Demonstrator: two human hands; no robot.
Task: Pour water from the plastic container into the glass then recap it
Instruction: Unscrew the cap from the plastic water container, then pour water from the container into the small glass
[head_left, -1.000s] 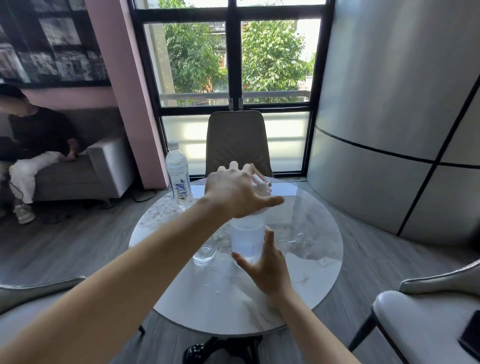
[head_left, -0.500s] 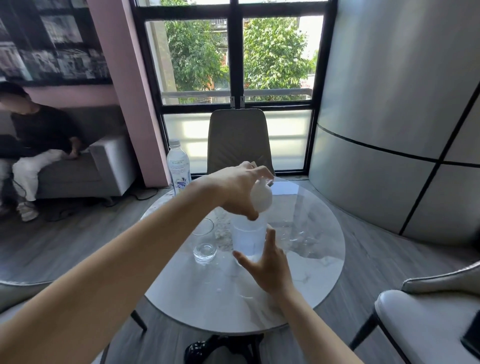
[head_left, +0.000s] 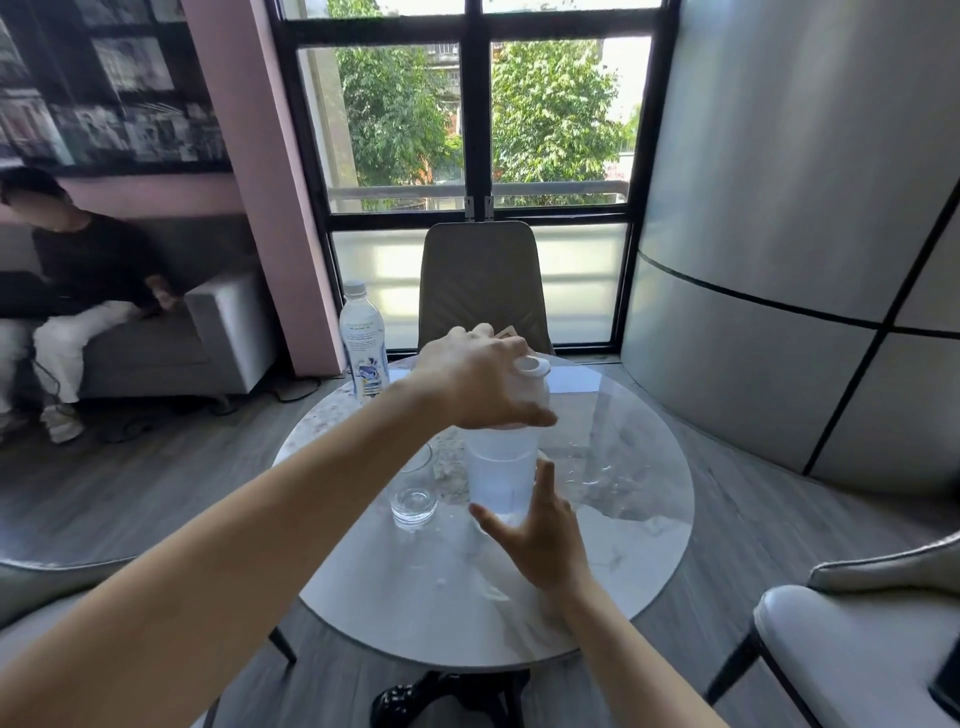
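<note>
Ideally the left hand (head_left: 480, 382), clamped over the white domed lid (head_left: 530, 387), twists squarely while the right hand (head_left: 540, 530) below cups the translucent plastic container (head_left: 501, 478).

The plastic container (head_left: 501, 467) is translucent white, its lid (head_left: 527, 387) opaque white. The round table (head_left: 623, 545) is grey-veined white marble. The water bottle (head_left: 363, 343) wears a white-and-blue label.

There were one table (head_left: 613, 597), one container (head_left: 501, 475), one glass (head_left: 414, 499), one bottle (head_left: 363, 343), three chairs and two hands.
</note>
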